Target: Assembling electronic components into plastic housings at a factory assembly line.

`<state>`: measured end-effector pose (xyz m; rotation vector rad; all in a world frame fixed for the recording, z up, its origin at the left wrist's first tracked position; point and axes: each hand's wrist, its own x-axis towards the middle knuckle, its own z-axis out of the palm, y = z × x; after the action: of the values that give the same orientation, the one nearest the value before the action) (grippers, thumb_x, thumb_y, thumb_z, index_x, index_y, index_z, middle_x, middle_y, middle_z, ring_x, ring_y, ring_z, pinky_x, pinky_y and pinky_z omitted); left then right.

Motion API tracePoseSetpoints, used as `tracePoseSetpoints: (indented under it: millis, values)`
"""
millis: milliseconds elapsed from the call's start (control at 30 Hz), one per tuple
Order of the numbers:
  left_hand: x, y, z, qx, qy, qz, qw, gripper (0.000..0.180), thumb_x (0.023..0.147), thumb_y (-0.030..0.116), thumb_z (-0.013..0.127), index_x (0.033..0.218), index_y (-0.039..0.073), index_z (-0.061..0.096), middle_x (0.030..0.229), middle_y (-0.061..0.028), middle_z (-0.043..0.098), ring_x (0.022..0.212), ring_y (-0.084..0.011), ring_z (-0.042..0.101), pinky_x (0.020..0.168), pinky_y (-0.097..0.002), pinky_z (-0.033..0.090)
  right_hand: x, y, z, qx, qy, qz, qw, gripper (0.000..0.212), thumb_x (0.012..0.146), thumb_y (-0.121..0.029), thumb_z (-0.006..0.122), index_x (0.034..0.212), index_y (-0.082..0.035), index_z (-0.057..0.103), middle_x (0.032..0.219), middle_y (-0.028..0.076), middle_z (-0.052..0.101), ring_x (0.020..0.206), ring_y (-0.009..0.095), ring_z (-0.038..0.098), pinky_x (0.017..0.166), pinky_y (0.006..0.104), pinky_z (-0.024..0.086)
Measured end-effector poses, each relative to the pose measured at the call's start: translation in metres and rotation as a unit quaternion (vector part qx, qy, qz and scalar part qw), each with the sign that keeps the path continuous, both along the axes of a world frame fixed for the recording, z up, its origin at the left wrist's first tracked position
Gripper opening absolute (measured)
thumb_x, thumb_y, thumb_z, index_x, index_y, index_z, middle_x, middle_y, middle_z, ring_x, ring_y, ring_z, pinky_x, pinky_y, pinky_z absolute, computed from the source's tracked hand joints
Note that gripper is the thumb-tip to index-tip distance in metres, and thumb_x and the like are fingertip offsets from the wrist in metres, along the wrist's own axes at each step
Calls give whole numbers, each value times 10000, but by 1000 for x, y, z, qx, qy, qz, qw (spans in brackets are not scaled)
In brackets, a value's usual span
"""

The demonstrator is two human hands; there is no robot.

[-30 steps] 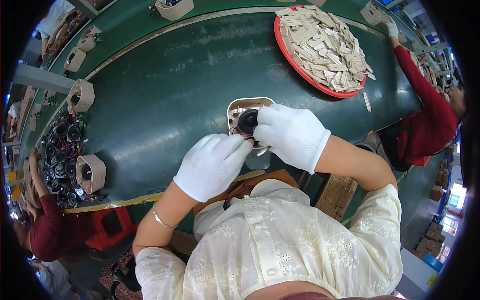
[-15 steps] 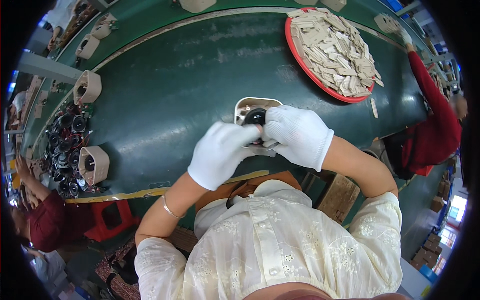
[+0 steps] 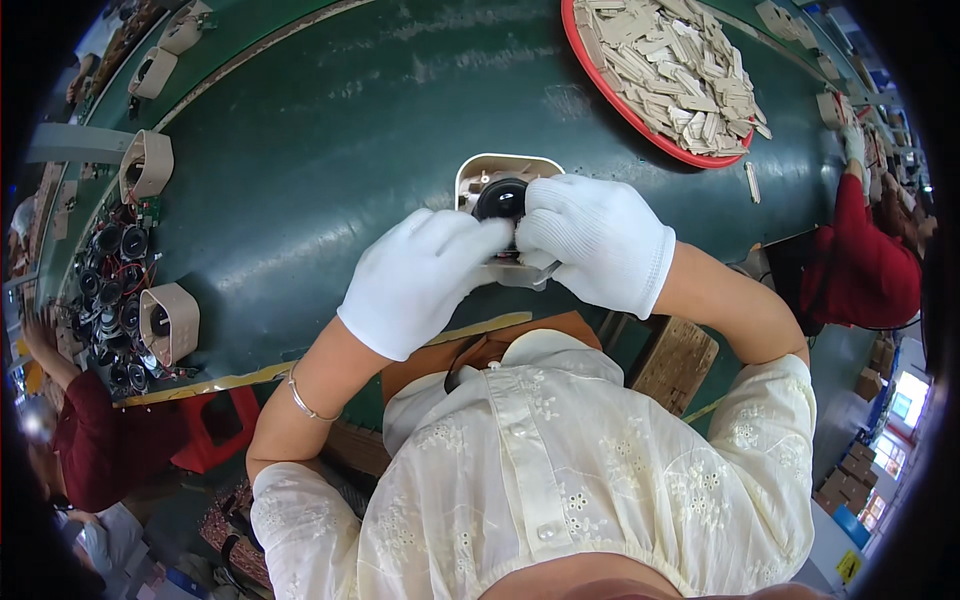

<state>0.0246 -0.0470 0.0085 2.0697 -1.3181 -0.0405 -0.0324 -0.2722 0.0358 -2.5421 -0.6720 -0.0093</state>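
Note:
A cream plastic housing (image 3: 466, 178) with rounded corners stands on the green bench in front of me, its open side up. Inside its opening sits a round black speaker (image 3: 501, 197), tilted, with a glossy centre. My left hand (image 3: 420, 278), in a white knit glove, has its fingertips pinched at the speaker's lower left edge; what they grip is hidden. My right hand (image 3: 596, 242), gloved alike, is closed at the speaker's right side. From under its curled fingers a short, thin metal piece (image 3: 547, 271) sticks out; its kind cannot be made out.
A red round tray (image 3: 612, 100) heaped with flat cream strips (image 3: 680, 80) stands at the far right, one loose strip (image 3: 752, 182) beside it. To the left lie a pile of speakers (image 3: 115, 290) with wires and more housings (image 3: 170, 325). Co-workers in dark red sit on both sides.
The view has shifted a little, so bench things sit higher and further left. My hands stay at the housing, the left fingers slightly moved along the speaker. The right-hand co-worker's arm has moved.

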Motion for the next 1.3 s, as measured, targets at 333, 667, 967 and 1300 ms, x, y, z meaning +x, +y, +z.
tracePoseSetpoints:
  millis: [333,667,967,1300]
  values:
    - [-17,4,-32,-143,331,78,929,608,746,-49,791,1294,72,556,940,-72,577,800,-157,581,729,-300,525,0,3,2,-46,-7,10,999,159,717,-97,708,854,-149,647,881,49,575,825,280,622,671,384,535]
    - [-10,8,-2,18,-62,-20,998,296,757,111,734,1049,126,690,794,-19,574,704,-194,572,624,-298,485,-1,6,-2,-81,-36,14,996,78,747,-141,701,817,-146,667,877,51,571,809,250,623,637,356,534]
    - [-15,8,1,112,-121,31,986,340,736,158,703,1074,129,717,854,-18,632,746,-231,627,627,-318,495,9,6,7,-93,31,10,995,43,778,-172,681,804,-138,681,867,49,583,795,240,634,612,354,536]
    - [-4,9,1,90,-113,-43,989,474,731,126,619,1201,73,648,954,-40,603,809,-237,599,699,-328,524,8,3,7,-121,2,58,991,35,793,-163,676,808,-133,682,874,38,591,809,228,640,614,349,541]
